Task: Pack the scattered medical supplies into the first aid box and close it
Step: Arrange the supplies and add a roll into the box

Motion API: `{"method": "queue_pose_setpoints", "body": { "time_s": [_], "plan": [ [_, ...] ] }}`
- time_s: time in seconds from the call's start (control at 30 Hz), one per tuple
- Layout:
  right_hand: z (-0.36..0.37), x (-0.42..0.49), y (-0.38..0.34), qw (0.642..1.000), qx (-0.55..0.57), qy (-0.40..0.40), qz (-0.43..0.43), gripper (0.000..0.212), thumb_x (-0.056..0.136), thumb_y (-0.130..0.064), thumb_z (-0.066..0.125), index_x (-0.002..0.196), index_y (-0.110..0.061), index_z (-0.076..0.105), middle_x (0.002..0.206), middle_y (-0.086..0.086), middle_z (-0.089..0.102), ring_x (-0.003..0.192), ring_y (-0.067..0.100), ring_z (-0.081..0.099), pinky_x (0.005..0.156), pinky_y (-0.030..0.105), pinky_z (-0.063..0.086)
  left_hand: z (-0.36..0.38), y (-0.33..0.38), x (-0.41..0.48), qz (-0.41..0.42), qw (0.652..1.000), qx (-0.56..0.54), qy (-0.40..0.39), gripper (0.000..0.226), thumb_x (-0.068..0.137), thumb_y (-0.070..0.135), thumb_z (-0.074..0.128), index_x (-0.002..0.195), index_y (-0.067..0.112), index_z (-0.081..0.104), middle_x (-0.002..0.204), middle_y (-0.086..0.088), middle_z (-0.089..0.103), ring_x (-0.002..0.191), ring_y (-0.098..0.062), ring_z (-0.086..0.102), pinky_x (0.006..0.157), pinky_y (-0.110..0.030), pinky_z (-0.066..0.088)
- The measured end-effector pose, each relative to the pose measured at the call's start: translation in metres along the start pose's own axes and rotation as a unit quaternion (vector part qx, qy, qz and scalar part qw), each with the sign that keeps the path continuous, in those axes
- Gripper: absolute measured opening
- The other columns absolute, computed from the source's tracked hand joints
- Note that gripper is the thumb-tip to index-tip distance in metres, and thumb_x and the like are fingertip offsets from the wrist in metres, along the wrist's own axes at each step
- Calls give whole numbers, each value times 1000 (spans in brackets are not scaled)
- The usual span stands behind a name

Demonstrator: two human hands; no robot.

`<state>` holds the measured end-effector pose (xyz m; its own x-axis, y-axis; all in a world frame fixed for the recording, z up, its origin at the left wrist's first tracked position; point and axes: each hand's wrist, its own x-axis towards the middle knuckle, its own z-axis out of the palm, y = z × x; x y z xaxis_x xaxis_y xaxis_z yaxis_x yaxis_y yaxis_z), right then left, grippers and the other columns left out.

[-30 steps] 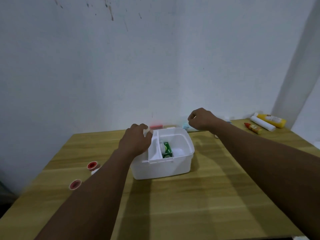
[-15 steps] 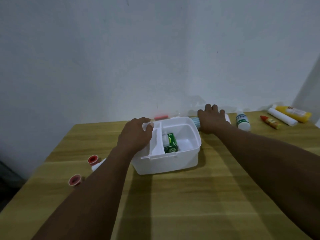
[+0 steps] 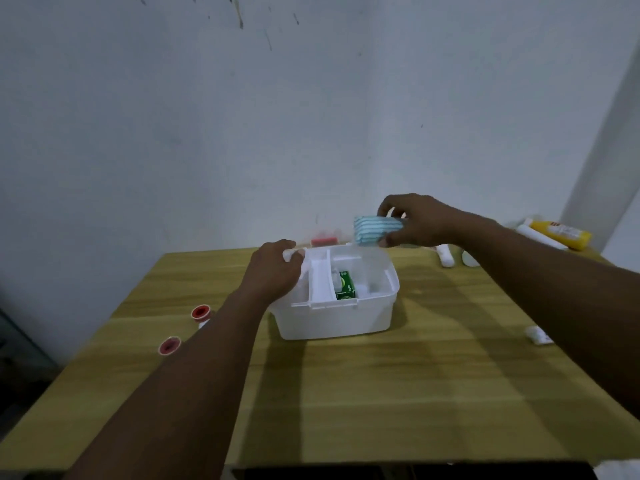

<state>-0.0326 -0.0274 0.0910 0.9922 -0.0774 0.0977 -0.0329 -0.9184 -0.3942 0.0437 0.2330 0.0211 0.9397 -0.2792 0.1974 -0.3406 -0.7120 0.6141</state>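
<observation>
I am looking over the wooden worktop [image 3: 381,393] from its near edge. At 8 o'clock from the first aid box [image 3: 339,317], the nearer red roll [image 3: 169,345] and the farther red roll [image 3: 200,311] are lying well apart from the box. At 4 o'clock a small white packet [image 3: 536,334] is lying on its own. The white box is sitting open at the middle of the worktop, with a green carton [image 3: 346,289] standing in its right compartment, against the divider.

My left hand [image 3: 277,271] is gripping the box's rim at 10 o'clock, with its fingers curled over the edge. My right hand [image 3: 419,221] is holding a blue striped pack [image 3: 377,230] in the air over the box's far rim at 1 o'clock, pinching it between thumb and curled fingers.

Just behind the box at 12 o'clock a red item [image 3: 323,241] is lying, too blurred to name. At 2 o'clock two white bottles [image 3: 445,256] are resting near the wall. Farther right, a yellow tube [image 3: 561,232] is lying beside a white roll [image 3: 540,237].
</observation>
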Motion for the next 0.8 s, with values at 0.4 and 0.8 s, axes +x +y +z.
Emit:
{"method": "queue_pose_setpoints", "body": {
  "time_s": [0.4, 0.8],
  "plan": [
    [36, -14, -77, 960, -238, -145, -24, 43, 78, -20, 79, 120, -22, 69, 117, 1, 66, 101, 21, 61, 84, 33, 54, -4, -10, -26, -18, 1000, -9, -11, 51, 100, 41, 50, 145, 17, 48, 152, -9, 46, 136, -29, 45, 108, -41, 38],
    [42, -14, -76, 967, -192, -164, -25, 41, 78, -17, 77, 117, -25, 69, 117, -2, 60, 101, 19, 56, 78, 29, 47, 9, -18, -28, -56, 998, -26, 20, 52, 100, 42, 48, 144, 15, 49, 150, -8, 47, 135, -29, 46, 108, -43, 39]
  ]
}}
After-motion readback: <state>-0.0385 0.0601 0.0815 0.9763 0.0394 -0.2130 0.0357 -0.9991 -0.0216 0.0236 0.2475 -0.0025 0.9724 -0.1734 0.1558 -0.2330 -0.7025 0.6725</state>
